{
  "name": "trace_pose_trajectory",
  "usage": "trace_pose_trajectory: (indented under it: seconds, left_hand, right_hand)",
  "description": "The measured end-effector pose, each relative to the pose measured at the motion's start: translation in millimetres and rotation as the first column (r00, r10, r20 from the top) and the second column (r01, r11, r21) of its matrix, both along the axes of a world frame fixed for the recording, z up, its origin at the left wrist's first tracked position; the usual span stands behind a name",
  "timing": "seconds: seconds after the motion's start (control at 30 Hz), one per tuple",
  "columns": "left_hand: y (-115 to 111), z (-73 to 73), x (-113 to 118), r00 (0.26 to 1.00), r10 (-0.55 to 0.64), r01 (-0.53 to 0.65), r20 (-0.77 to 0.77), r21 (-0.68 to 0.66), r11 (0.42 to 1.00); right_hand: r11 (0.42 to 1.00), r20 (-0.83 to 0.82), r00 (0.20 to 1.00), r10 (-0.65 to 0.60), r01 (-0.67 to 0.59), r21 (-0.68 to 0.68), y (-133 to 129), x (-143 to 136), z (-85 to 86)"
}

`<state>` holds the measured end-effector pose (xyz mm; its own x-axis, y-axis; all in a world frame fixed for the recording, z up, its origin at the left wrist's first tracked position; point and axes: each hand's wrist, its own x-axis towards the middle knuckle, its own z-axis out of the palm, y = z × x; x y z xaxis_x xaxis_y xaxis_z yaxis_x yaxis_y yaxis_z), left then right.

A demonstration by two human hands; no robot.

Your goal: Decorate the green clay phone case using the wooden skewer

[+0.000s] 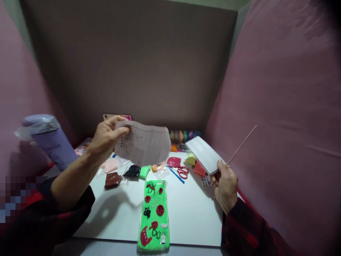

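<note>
My left hand (110, 135) pinches a thin printed paper sheet (144, 144) by its left end, raised above the table. In my right hand (226, 183) are a white flat rectangular piece with a clear rim (204, 154), like a phone case, and a thin wooden stick (242, 145) that points up and to the right. Between my hands, at the near edge of the white table (194, 213), lies a phone case covered in bright green clay (156, 218). Red, black and white clay shapes and small beads decorate it.
Behind the green case lie red-handled scissors (183, 172), a blue pen-like tool (177, 176) and several clay packets, including brown (112, 180) and black (132, 171). A purple bottle (54, 142) leans at left. Coloured clay pots (177, 136) line the back.
</note>
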<state>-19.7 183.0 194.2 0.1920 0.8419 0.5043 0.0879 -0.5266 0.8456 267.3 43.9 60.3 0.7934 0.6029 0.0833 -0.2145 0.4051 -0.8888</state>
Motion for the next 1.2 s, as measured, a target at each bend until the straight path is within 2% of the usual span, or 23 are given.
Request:
trace_pose_trajectory:
  seconds: [0.03, 0.1, 0.17, 0.27, 0.33, 0.43, 0.5, 0.6, 0.73, 0.8, 0.87, 0.93, 0.97, 1.0, 1.07, 1.13, 1.2]
  left_hand:
    - [0, 0.4, -3, 0.998, -0.051, 0.049, -0.034, -0.070, 0.996]
    - [4, -2.0, -7, 0.980, -0.075, 0.051, -0.182, -0.134, 0.990]
    - [8, -8.3, -6, 0.915, -0.025, 0.006, -0.402, -0.050, 0.999]
    - [7, -22.3, 2, 0.724, 0.084, 0.043, -0.684, 0.166, 0.985]
    - [1, -32.4, 11, 0.583, 0.181, 0.077, -0.792, 0.275, 0.958]
    - [-16, -46.3, 28, 0.364, 0.410, 0.141, -0.836, 0.485, 0.863]
    - [-29, -54.8, 38, 0.288, 0.496, 0.221, -0.819, 0.561, 0.798]
    - [-44, -66.3, 47, 0.293, 0.502, 0.280, -0.814, 0.575, 0.768]
    - [-57, -73.1, 47, 0.374, 0.392, 0.260, -0.840, 0.501, 0.825]
    - [-59, -71.6, 41, 0.477, 0.248, 0.275, -0.843, 0.412, 0.869]
    - [-59, -69.0, 34, 0.569, 0.041, 0.336, -0.821, 0.278, 0.900]
    - [-54, -68.4, 27, 0.605, -0.124, 0.389, -0.786, 0.156, 0.908]
    - [-50, -69.4, 24, 0.611, -0.161, 0.394, -0.775, 0.121, 0.911]
    - [-46, -71.3, 21, 0.616, -0.163, 0.381, -0.771, 0.111, 0.918]
    - [-38, -76.5, 18, 0.615, -0.078, 0.313, -0.785, 0.152, 0.937]
    - [-31, -80.5, 16, 0.564, 0.025, 0.235, -0.825, 0.190, 0.953]
    - [-28, -80.8, 16, 0.483, 0.032, 0.201, -0.875, 0.147, 0.969]
  right_hand:
    - [1.000, 0.004, 1.000, -0.002, 0.002, 0.001, 0, 0, -0.4]
    - [1.000, 0.011, 1.000, -0.012, 0.012, 0.004, 1, 0, -0.8]
    - [1.000, 0.022, 0.999, -0.027, 0.027, 0.006, 1, 0, -0.7]
    - [0.998, 0.061, 0.996, -0.070, 0.069, 0.014, 1, 2, 0.5]
    - [0.991, 0.100, 0.986, -0.133, 0.131, 0.023, 0, 6, 2.1]
    - [0.966, 0.169, 0.951, -0.258, 0.255, 0.039, -4, 13, 5.9]
    - [0.946, 0.211, 0.923, -0.323, 0.319, 0.051, -7, 18, 9.2]
    - [0.937, 0.244, 0.905, -0.349, 0.341, 0.074, -9, 21, 14.2]
    - [0.945, 0.254, 0.910, -0.327, 0.315, 0.089, -8, 19, 18.3]
    - [0.944, 0.257, 0.908, -0.330, 0.318, 0.088, -8, 18, 19.1]
    - [0.943, 0.259, 0.906, -0.333, 0.322, 0.086, -7, 18, 19.4]
    - [0.942, 0.261, 0.905, -0.336, 0.326, 0.084, -8, 19, 19.4]
    - [0.941, 0.261, 0.904, -0.338, 0.328, 0.081, -8, 19, 19.4]
    - [0.940, 0.261, 0.903, -0.340, 0.331, 0.079, -9, 19, 19.4]
    - [0.938, 0.263, 0.901, -0.347, 0.339, 0.076, -10, 19, 19.3]
    - [0.936, 0.266, 0.898, -0.351, 0.344, 0.075, -10, 19, 19.2]
    - [0.934, 0.272, 0.894, -0.355, 0.348, 0.075, -10, 19, 18.9]
